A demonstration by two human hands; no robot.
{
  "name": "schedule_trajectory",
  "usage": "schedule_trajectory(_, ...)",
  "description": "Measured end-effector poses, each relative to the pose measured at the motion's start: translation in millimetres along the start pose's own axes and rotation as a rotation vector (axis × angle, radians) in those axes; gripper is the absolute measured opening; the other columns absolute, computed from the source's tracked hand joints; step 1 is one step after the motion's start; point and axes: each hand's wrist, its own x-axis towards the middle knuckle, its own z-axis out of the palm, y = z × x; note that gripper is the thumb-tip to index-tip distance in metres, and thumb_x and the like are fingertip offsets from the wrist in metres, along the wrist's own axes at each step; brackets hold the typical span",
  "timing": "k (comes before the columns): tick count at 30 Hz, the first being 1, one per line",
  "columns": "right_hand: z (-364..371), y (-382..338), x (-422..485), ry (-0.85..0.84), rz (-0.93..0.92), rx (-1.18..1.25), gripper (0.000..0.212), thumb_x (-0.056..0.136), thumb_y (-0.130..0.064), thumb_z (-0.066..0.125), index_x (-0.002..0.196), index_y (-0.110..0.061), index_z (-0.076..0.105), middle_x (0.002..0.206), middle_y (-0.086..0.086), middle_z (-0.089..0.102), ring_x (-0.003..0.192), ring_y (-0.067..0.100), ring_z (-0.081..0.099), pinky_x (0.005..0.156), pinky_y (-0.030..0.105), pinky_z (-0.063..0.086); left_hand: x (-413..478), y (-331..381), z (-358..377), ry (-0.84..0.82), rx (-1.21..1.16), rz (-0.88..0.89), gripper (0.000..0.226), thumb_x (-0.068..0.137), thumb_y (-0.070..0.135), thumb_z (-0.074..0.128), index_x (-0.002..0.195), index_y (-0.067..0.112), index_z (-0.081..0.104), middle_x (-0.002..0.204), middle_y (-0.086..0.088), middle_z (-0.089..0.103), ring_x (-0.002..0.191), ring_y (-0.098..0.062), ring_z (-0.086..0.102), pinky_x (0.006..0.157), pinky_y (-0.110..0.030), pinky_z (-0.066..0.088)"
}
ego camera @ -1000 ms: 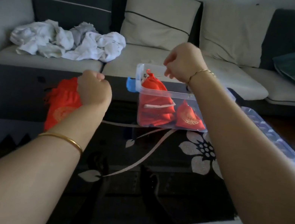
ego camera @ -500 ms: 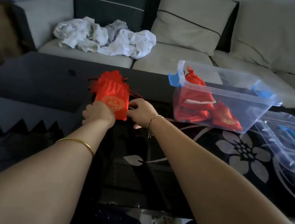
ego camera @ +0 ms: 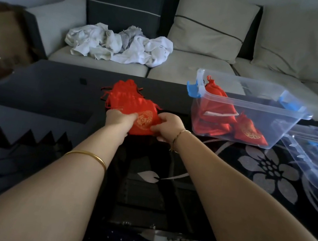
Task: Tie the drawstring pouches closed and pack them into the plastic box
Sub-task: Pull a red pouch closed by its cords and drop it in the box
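A small stack of red drawstring pouches [ego camera: 131, 99] with gold emblems lies on the dark glass table. My left hand [ego camera: 119, 118] and my right hand [ego camera: 167, 126] both pinch the near edge of the top pouch [ego camera: 145, 120], one on each side. To the right stands the clear plastic box [ego camera: 247, 106] with blue latches. Inside it lie several tied red pouches [ego camera: 216, 117], one of them upright at the left wall.
The box's clear lid [ego camera: 317, 156] with a blue handle lies at the table's right edge. Behind the table is a sofa with cushions and a heap of white cloth [ego camera: 120, 44]. The black table [ego camera: 184, 188] carries a white flower pattern.
My right hand has come away from the box and down to the pouch stack. Both hands now grip the top pouch, and the view has shifted left.
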Motion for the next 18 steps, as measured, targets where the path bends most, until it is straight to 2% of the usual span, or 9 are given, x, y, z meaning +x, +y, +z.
schedule_trajectory(1, -9, 0, -6, -0.001, -0.043, -0.012, 0.028, 0.083, 0.000, 0.062, 0.109, -0.012, 0.060, 0.081, 0.003, 0.055, 0.071, 0.013, 0.055, 0.043, 0.015, 0.045, -5, 4, 0, -0.056, -0.115, -0.068, 0.047, 0.085, 0.025, 0.068, 0.126, 0.008, 0.050, 0.117, -0.007, 0.060, 0.098, -0.024, 0.059, 0.073, -0.033, 0.046)
schedule_trajectory(3, -28, 3, -19, -0.003, -0.110, -0.050, 0.021, 0.083, 0.000, 0.063, 0.100, -0.013, 0.060, 0.083, 0.002, 0.057, 0.074, 0.012, 0.056, 0.052, 0.016, 0.048, -11, 10, 1, -0.174, -0.296, -0.146, 0.040, 0.085, 0.025, 0.069, 0.121, 0.014, 0.054, 0.113, -0.003, 0.063, 0.096, -0.020, 0.061, 0.074, -0.035, 0.046)
schedule_trajectory(5, -46, 6, -36, 0.013, -0.145, -0.081, 0.017, 0.081, 0.002, 0.063, 0.085, -0.014, 0.059, 0.075, 0.000, 0.057, 0.066, 0.010, 0.054, 0.055, 0.018, 0.047, -14, 17, 4, -0.254, -0.339, -0.112, 0.021, 0.086, 0.023, 0.068, 0.103, 0.017, 0.059, 0.103, -0.003, 0.067, 0.088, -0.017, 0.064, 0.072, -0.033, 0.049)
schedule_trajectory(7, -63, 15, -50, 0.053, -0.157, -0.126, 0.017, 0.079, 0.005, 0.064, 0.082, -0.012, 0.061, 0.072, 0.001, 0.058, 0.064, 0.013, 0.053, 0.058, 0.021, 0.047, -22, 23, 13, -0.326, -0.341, -0.028, 0.007, 0.089, 0.015, 0.063, 0.086, 0.018, 0.058, 0.089, -0.003, 0.066, 0.076, -0.015, 0.062, 0.067, -0.030, 0.051)
schedule_trajectory(9, -78, 24, -60, 0.110, -0.133, -0.107, 0.022, 0.078, 0.008, 0.060, 0.096, -0.003, 0.065, 0.081, 0.008, 0.061, 0.073, 0.018, 0.056, 0.064, 0.024, 0.048, -34, 29, 27, -0.394, -0.308, 0.046, 0.014, 0.091, 0.007, 0.059, 0.081, 0.017, 0.056, 0.083, -0.002, 0.064, 0.072, -0.015, 0.060, 0.067, -0.030, 0.050)
schedule_trajectory(12, -102, 29, -73, 0.197, -0.025, 0.232, 0.037, 0.083, 0.008, 0.048, 0.116, -0.003, 0.058, 0.092, 0.011, 0.066, 0.084, 0.022, 0.060, 0.073, 0.031, 0.050, -53, 32, 45, -0.489, -0.204, 0.121, 0.016, 0.091, 0.005, 0.058, 0.083, 0.018, 0.060, 0.082, -0.002, 0.066, 0.074, -0.015, 0.061, 0.066, -0.028, 0.049)
schedule_trajectory(15, -123, 32, -86, 0.225, 0.026, 0.527, 0.039, 0.086, 0.004, 0.045, 0.123, -0.009, 0.052, 0.099, 0.012, 0.071, 0.095, 0.025, 0.067, 0.091, 0.044, 0.049, -64, 31, 59, -0.570, -0.131, 0.138, 0.015, 0.091, 0.006, 0.058, 0.087, 0.019, 0.062, 0.094, -0.007, 0.069, 0.086, -0.021, 0.065, 0.079, -0.036, 0.051)
schedule_trajectory(18, -130, 34, -92, 0.262, 0.018, 0.557, 0.043, 0.087, 0.004, 0.045, 0.128, -0.012, 0.046, 0.110, 0.018, 0.067, 0.096, 0.028, 0.067, 0.087, 0.042, 0.051, -73, 31, 64, -0.612, -0.108, 0.156, 0.015, 0.091, 0.006, 0.057, 0.089, 0.019, 0.062, 0.096, -0.007, 0.069, 0.089, -0.021, 0.065, 0.080, -0.037, 0.051)
